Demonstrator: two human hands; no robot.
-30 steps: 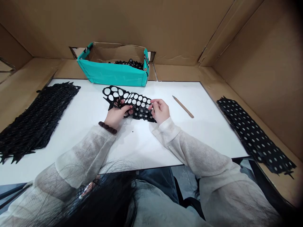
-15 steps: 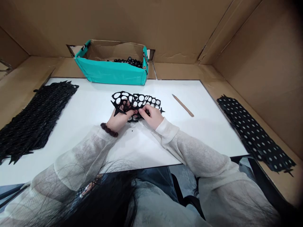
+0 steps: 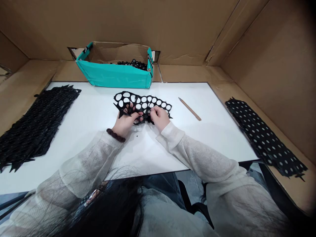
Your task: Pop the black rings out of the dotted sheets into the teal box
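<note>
1. The black perforated sheet (image 3: 141,102) sits over the worktop (image 3: 212,141), between both hands.
2. The left hand (image 3: 125,123) pinches its near side; the right hand's (image 3: 161,118) fingers pinch it just beside.
3. I'd brace with the left and pull gently: those thin webs might tear.
4. Beyond, the teal box (image 3: 116,75) shows no readable writing.

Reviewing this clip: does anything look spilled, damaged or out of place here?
One small thing: a tiny dark speck lies loose on the white board, apart from the perforated black sheet in the hands. It looks odd as a stray bit; too small to identify. No spill shows.
</note>
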